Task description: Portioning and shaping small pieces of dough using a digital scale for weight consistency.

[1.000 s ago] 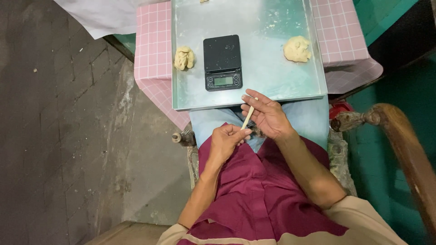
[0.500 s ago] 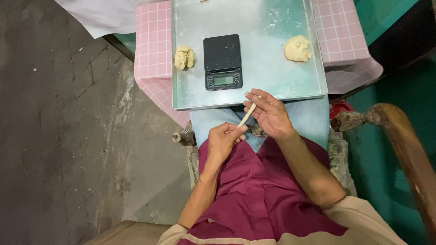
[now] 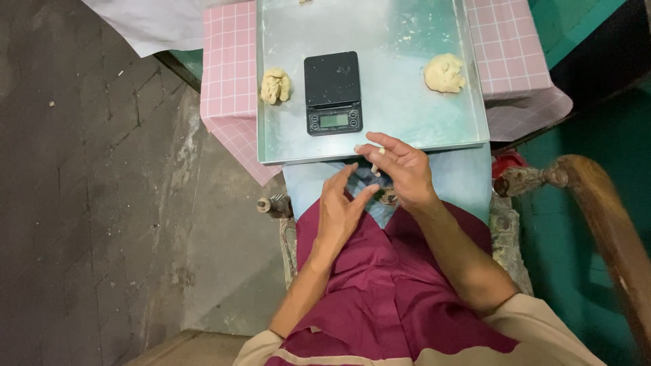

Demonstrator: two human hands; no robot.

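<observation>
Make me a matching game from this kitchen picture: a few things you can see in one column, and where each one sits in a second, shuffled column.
Things:
1. black scale
2. round dough ball
3. lumpy dough piece
4. small dough strip

Places:
A. left side of the metal tray
B. in the right hand
C. middle of the tray
D. right side of the tray

Pairs: 1-C, 2-D, 3-A, 4-B

Small home or cottage food-preparation spot, not a fitted kitchen: floured metal tray with black digital scale and dough lumps on pink checked cloth, bare stone floor left, worn wooden chair arm right.
</observation>
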